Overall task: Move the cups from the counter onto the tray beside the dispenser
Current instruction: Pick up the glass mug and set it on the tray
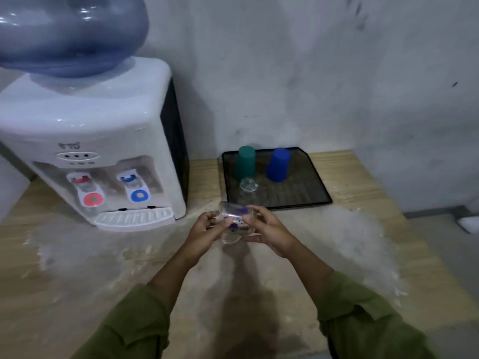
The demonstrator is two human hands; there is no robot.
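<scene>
A clear glass cup with blue print (234, 221) lies tilted on its side between my two hands, just above the counter. My left hand (207, 229) grips its left end and my right hand (269, 230) grips its right end. Behind them sits a black mesh tray (308, 187). Three cups stand upside down on the tray: a green cup (245, 163) at the back left, a blue cup (278, 164) at the back right and a clear glass cup (248, 191) near the front left.
A white water dispenser (85, 141) with a blue bottle (70, 35) on top stands left of the tray. The worn wooden counter (103, 268) ends on the right near a grey wall (337, 73).
</scene>
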